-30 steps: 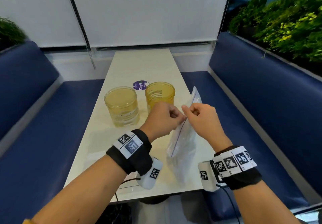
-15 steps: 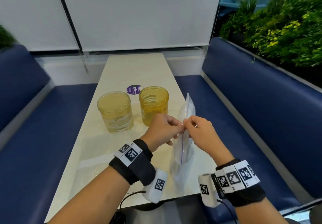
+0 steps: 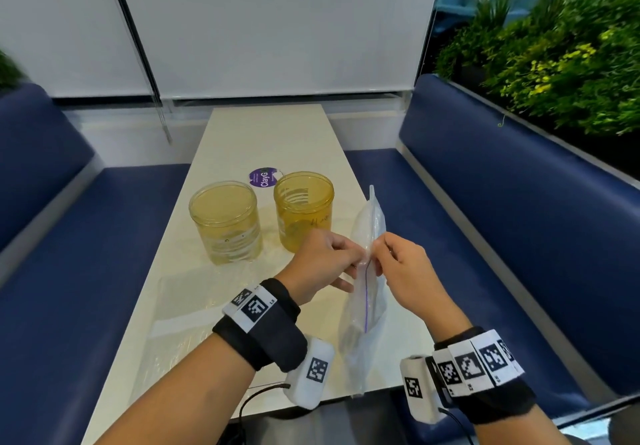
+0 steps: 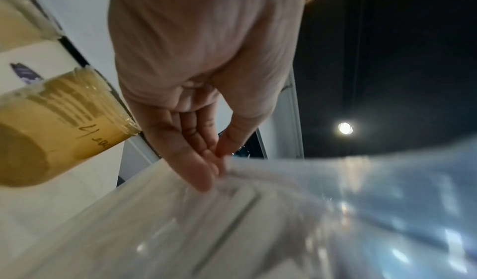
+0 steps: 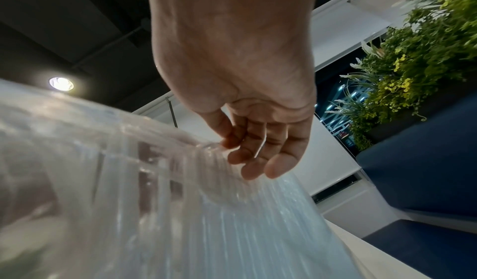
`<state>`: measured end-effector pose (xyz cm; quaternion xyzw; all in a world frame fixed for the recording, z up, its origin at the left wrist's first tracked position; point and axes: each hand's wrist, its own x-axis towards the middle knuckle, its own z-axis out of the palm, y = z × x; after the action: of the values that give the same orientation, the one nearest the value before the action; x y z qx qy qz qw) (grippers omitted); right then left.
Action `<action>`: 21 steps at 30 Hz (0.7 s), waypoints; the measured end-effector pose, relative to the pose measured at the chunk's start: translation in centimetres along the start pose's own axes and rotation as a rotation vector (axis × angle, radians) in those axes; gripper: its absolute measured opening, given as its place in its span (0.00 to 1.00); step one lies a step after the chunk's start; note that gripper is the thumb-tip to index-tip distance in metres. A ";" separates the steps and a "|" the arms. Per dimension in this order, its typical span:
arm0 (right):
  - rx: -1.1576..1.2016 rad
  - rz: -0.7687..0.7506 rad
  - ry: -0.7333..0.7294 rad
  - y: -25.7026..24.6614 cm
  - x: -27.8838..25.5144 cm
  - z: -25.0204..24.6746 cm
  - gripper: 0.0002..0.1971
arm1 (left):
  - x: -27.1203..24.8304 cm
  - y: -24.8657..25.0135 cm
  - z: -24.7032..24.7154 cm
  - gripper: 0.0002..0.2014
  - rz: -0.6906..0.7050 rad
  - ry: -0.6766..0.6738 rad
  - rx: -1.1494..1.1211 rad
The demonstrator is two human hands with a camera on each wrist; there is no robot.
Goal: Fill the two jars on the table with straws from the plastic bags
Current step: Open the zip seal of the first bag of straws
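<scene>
A clear zip bag (image 3: 363, 309) with pale straws inside stands on edge near the table's right side, its blue-lined seal facing me. My left hand (image 3: 325, 261) pinches one lip of the bag's mouth and my right hand (image 3: 401, 268) pinches the other lip, the two hands close together. Two amber see-through jars stand lidless behind the hands: the left jar (image 3: 225, 226) and the right jar (image 3: 304, 209). In the left wrist view my left hand's fingertips (image 4: 206, 179) pinch the bag (image 4: 284, 212) beside a jar (image 4: 59, 132). In the right wrist view my right hand's fingertips (image 5: 229, 142) pinch the plastic (image 5: 144, 191).
The long cream table (image 3: 242, 133) runs away from me between blue padded benches (image 3: 502, 185). A purple round sticker (image 3: 262, 177) lies behind the jars. A second flat clear bag (image 3: 180, 309) lies on the table at front left. Green plants (image 3: 561, 57) stand at right.
The view has tilted down and shifted. Both hands have dropped a little lower along the bag's seal and still pinch its mouth; the bag stands more upright.
</scene>
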<state>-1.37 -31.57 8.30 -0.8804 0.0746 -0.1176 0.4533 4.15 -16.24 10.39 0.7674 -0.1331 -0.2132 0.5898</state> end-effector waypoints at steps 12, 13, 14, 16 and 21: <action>-0.131 -0.028 0.064 -0.4 0.3 -0.1 0.20 | 0.1 0.9 0.0 0.09 -0.091 -0.057 -0.057; -0.165 -0.028 0.075 -0.5 0.4 0.0 0.20 | 0.1 1.0 0.3 0.10 -0.113 -0.031 -0.067; -0.201 -0.024 0.081 -0.6 0.5 0.1 0.21 | 0.0 1.1 0.6 0.10 -0.136 -0.003 -0.077; -0.262 -0.008 0.081 -0.9 0.6 0.2 0.21 | 0.0 1.2 1.1 0.08 -0.163 0.046 -0.103; -0.415 0.046 0.065 -2.1 0.8 0.2 0.22 | -0.1 0.9 1.6 0.07 -0.123 0.217 -0.107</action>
<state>-0.44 -30.39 9.97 -0.9487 0.1319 -0.1176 0.2621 3.35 -17.85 10.94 0.7600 -0.0097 -0.1717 0.6268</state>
